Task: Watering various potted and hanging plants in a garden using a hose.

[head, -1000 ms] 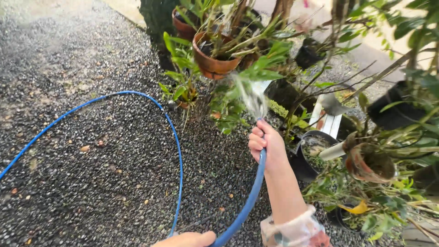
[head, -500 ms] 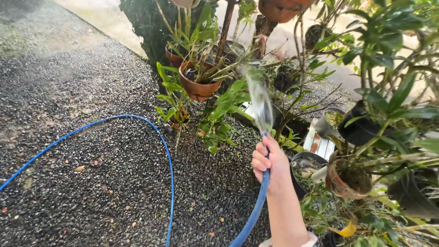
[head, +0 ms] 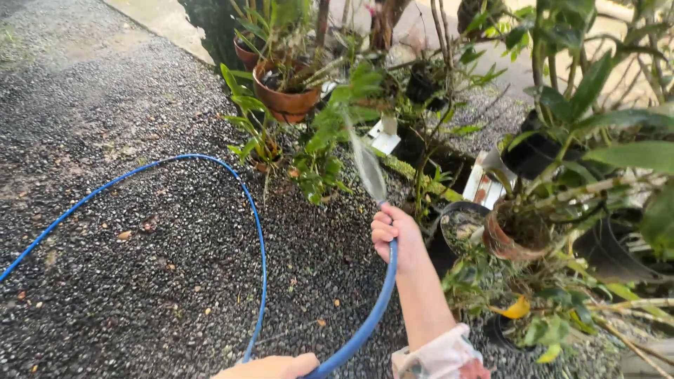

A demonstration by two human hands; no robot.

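My right hand (head: pixel 394 237) is shut around the end of a blue garden hose (head: pixel 261 231). A stream of water (head: pixel 366 165) shoots up from it toward the leafy plants (head: pixel 330 140) and a terracotta pot (head: pixel 284 98). My left hand (head: pixel 270 366) shows at the bottom edge, its fingers resting on the hose where it curves back; its grip is partly out of view. The hose loops in a wide arc over the gravel to the left.
Dark wet gravel (head: pixel 140 231) covers the ground at left. Black pots (head: pixel 460 224) and a worn clay pot (head: pixel 512 235) crowd the right side among green plants. A tree trunk (head: pixel 386 21) stands behind.
The view has dropped and my left hand is back in sight on the hose. The water stream now leans left, lower across the plants.
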